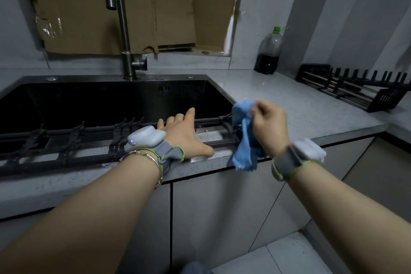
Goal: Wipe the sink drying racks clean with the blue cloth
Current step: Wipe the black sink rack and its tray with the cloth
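A long black drying rack [73,140] lies along the front edge of the dark sink [111,100]. My left hand [184,131] rests on this rack near its right end, thumb on the counter edge, fingers spread over the rails. My right hand [269,127] grips the crumpled blue cloth [244,138], which drapes over the rack's right end and hangs past the counter edge. A second black drying rack [353,89] sits on the counter at the far right.
A tall faucet [124,29] rises behind the sink. A plastic bottle [268,53] with dark liquid stands at the back of the grey countertop [300,109]. Cardboard [138,6] covers the window. Cabinet doors lie below.
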Demonstrator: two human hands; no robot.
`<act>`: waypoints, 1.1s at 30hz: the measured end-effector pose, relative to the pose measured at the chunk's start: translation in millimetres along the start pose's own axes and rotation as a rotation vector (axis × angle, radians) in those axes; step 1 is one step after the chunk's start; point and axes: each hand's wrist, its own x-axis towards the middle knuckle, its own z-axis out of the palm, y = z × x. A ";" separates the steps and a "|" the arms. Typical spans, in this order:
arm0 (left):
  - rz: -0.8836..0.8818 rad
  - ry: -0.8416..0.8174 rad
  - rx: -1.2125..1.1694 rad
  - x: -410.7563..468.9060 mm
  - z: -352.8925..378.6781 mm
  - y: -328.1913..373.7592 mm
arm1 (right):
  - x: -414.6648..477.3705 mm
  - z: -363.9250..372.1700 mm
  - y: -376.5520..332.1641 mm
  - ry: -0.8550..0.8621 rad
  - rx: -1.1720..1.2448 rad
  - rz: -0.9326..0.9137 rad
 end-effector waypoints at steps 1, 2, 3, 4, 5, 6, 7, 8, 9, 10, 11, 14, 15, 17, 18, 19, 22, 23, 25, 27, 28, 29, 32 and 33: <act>0.003 0.003 0.002 0.7 0.5 -0.1 | 12.3 -1.1 -3.4 0.144 0.169 0.123; 0.003 0.006 0.004 1.7 0.9 -0.9 | 28.1 -3.8 -6.1 0.262 0.297 0.191; 0.001 0.005 0.004 2.4 1.1 -1.3 | 43.2 -6.9 -9.5 0.303 0.329 0.201; 0.001 0.002 0.005 3.2 1.7 -1.6 | 54.7 -8.5 -14.4 0.263 0.257 0.168; 0.003 0.002 0.007 3.2 1.5 -1.2 | 61.0 -9.1 -20.1 0.167 0.136 0.099; 0.003 0.002 0.003 4.1 1.6 -1.8 | 64.8 -4.6 -23.7 0.022 0.003 0.013; 0.003 0.003 0.001 4.3 1.8 -1.9 | 65.8 0.8 -26.1 -0.162 -0.125 -0.067; 0.005 0.007 0.001 4.2 2.0 -1.8 | 65.7 6.6 -27.4 -0.366 -0.253 -0.128; 0.009 0.008 0.004 4.4 1.6 -1.1 | 64.6 12.4 -28.2 -0.556 -0.401 -0.161; 0.008 0.009 0.001 4.0 1.8 -2.0 | 62.9 20.1 -28.0 -0.704 -0.558 -0.175; 0.010 0.008 -0.002 3.9 1.5 -2.7 | 61.7 26.8 -27.6 -0.789 -0.686 -0.187; 0.015 0.012 -0.011 4.4 1.5 -3.2 | 61.8 36.8 -28.4 -0.792 -0.784 -0.260; 0.016 0.010 -0.012 4.3 1.8 -2.8 | 60.8 37.8 -28.5 -0.775 -0.775 -0.285; 0.016 0.013 -0.012 4.5 2.3 -3.4 | 58.0 39.3 -29.5 -0.760 -0.778 -0.311; 0.016 0.011 -0.013 4.2 2.2 -4.0 | 57.6 40.2 -30.1 -0.758 -0.805 -0.324; 0.015 0.009 -0.016 4.6 2.3 -3.8 | 58.0 40.5 -30.2 -0.762 -0.840 -0.345; 0.010 0.017 -0.032 4.5 2.9 -5.0 | 59.4 40.1 -27.3 -0.780 -0.863 -0.373; 0.009 0.017 -0.033 4.7 3.5 -4.7 | 60.8 37.8 -23.3 -0.737 -0.805 -0.354; 0.009 0.016 -0.032 5.4 3.2 -5.3 | 66.5 26.7 -19.2 -0.539 -0.646 -0.274; 0.002 0.016 -0.023 5.8 2.8 -5.2 | 73.5 9.8 -17.8 -0.398 -0.502 -0.219; 0.001 0.018 -0.023 5.8 2.4 -4.6 | 76.9 1.9 -19.4 -0.424 -0.477 -0.205; 0.002 0.016 -0.022 5.4 2.4 -4.0 | 78.1 -4.2 -22.9 -0.506 -0.492 -0.206; 0.001 0.015 -0.011 2.8 2.5 -0.4 | 70.9 -3.3 -31.6 -0.803 -0.746 -0.252; 0.000 0.012 -0.015 3.5 2.2 -0.9 | 67.5 4.4 -32.6 -0.856 -0.827 -0.278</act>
